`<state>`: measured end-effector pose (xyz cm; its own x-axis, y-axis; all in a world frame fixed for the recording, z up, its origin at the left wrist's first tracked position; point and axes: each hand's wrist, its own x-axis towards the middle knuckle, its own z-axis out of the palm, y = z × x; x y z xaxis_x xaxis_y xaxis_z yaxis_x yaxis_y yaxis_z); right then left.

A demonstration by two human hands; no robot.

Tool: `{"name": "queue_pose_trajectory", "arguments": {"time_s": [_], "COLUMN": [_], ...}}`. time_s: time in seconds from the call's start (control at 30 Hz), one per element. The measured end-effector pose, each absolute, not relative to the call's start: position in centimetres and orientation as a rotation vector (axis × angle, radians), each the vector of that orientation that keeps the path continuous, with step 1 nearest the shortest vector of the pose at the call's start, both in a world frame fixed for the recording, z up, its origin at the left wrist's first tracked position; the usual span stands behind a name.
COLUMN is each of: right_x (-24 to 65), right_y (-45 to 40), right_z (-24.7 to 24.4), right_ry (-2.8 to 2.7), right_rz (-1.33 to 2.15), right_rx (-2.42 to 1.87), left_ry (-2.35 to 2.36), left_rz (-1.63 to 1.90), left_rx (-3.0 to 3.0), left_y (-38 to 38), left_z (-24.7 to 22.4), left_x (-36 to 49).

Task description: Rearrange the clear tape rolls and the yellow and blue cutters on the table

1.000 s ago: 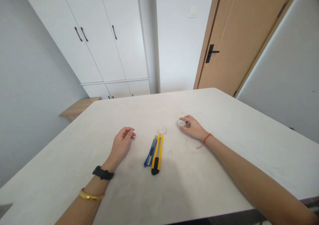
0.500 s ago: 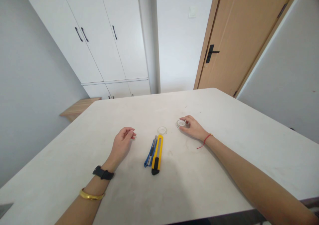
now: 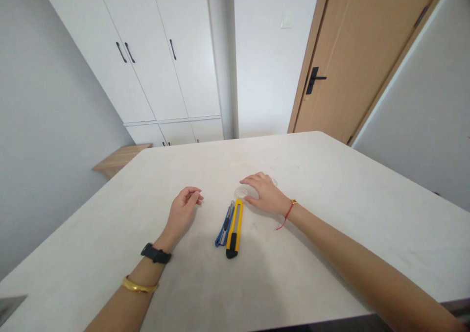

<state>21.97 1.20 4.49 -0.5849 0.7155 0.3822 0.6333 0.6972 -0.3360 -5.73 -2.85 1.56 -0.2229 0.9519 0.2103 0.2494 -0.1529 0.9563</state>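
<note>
Right hand (image 3: 265, 194): open, gripping nothing | clear round disc (image 3: 241, 192): between fingers and thumb (left hand (image 3: 181, 210) curled, empty)

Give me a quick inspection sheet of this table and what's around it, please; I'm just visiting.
Surface: white table.
Job's things: yellow box cutter lying beside a blue box cutter; two clear discs, one partly behind the right hand.
Clutter: smudges on the tabletop.
Hands: left hand loosely curled, holding nothing; right hand spread over the discs, contact unclear.
Cables: nothing seen.
Surroundings: white cupboards, wooden door, wooden shelf.
</note>
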Motion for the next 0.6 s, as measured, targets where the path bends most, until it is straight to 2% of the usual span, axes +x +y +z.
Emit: {"name": "queue_pose_trajectory", "arguments": {"time_s": [0.3,0.6], "right_x": [21.3,24.4], "right_y": [1.5,-1.9], "right_z": [3.8,5.5], "right_ry": [-2.696,-2.617], "right_rz": [0.114,0.028], "right_rx": [-1.112,-1.309], "left_ry": [1.473,1.466], "left_rz": [1.412,1.411], "left_rx": [1.416,1.43], "left_y": [-3.0,-2.9], "left_z": [1.8,1.8], "left_x": [-5.7,-5.7]}}
